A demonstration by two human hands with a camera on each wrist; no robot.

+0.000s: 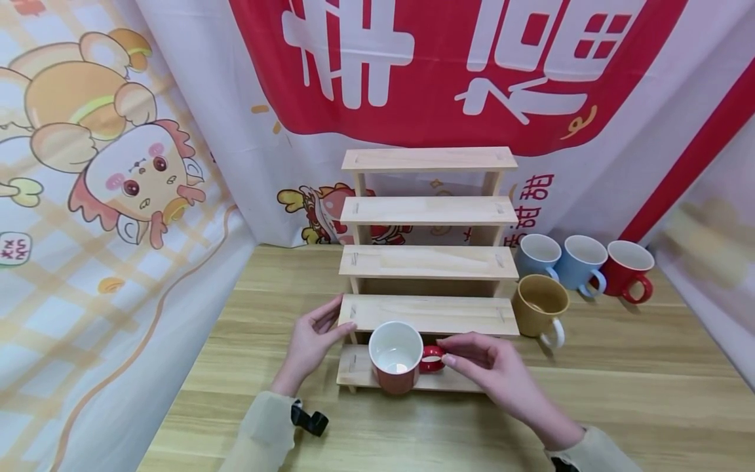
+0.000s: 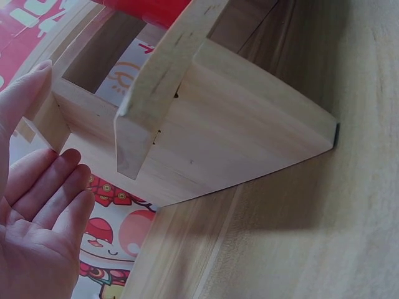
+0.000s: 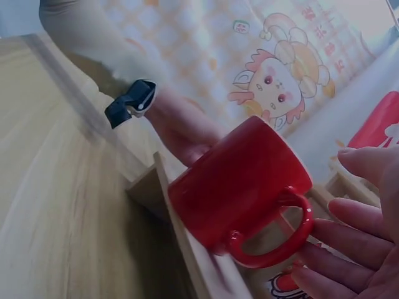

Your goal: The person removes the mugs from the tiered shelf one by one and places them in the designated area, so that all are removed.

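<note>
A red mug [image 1: 396, 380] with a white inside stands upright on the lowest board of a stepped wooden shelf [image 1: 433, 314], its handle pointing right. My right hand [image 1: 501, 373] is beside the handle. In the right wrist view its fingers [image 3: 340, 252] are extended, fingertips right at the red handle [image 3: 305, 227], thumb apart from it. My left hand [image 1: 312, 341] holds the left end of the shelf's second board from the bottom, thumb over the top. In the left wrist view the fingers [image 2: 59, 187] lie by the board's end.
To the shelf's right stand a brown mug [image 1: 533, 324] with a white handle, two light blue mugs [image 1: 533, 259] and another red mug [image 1: 619, 278]. Printed cloth [image 1: 194, 78] hangs behind and left of the wooden tabletop [image 1: 248, 314]. The shelf's upper boards [image 1: 430, 210] rise toward the back.
</note>
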